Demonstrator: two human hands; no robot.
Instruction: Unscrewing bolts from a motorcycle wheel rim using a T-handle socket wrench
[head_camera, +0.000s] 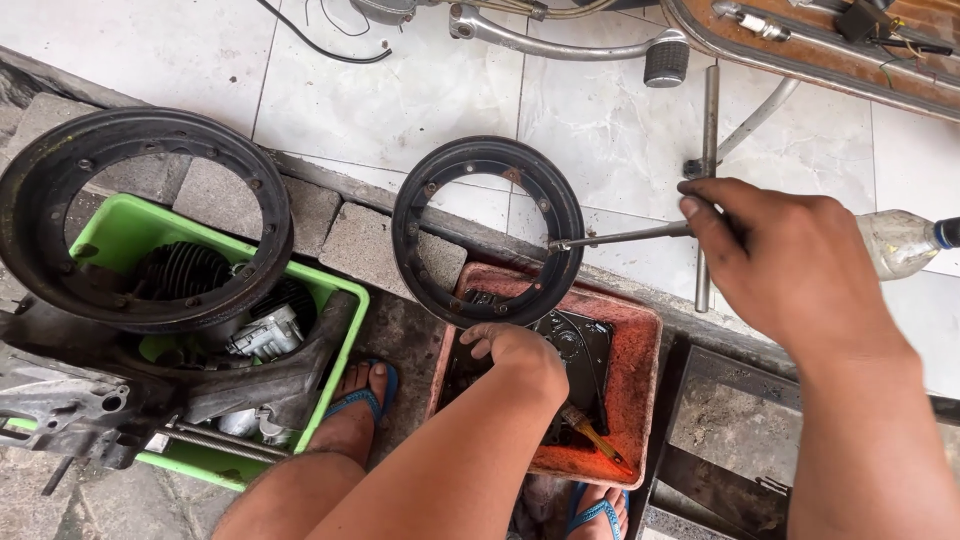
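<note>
My left hand (515, 350) grips the lower edge of a black wheel rim half (487, 230), held upright over a red tray (632, 375). My right hand (775, 255) holds the handle of a metal T-wrench (620, 238), whose tip touches a bolt on the rim's right side. In the tray lie dark engine parts and a yellow-handled screwdriver (592, 434).
A second, larger black rim (145, 220) rests on a green crate (120, 235) full of engine parts at the left. A plastic bottle (900, 242) lies behind my right hand. My feet in blue sandals (362, 400) stand on stone paving. A scooter frame and kick lever (665, 58) are at the top.
</note>
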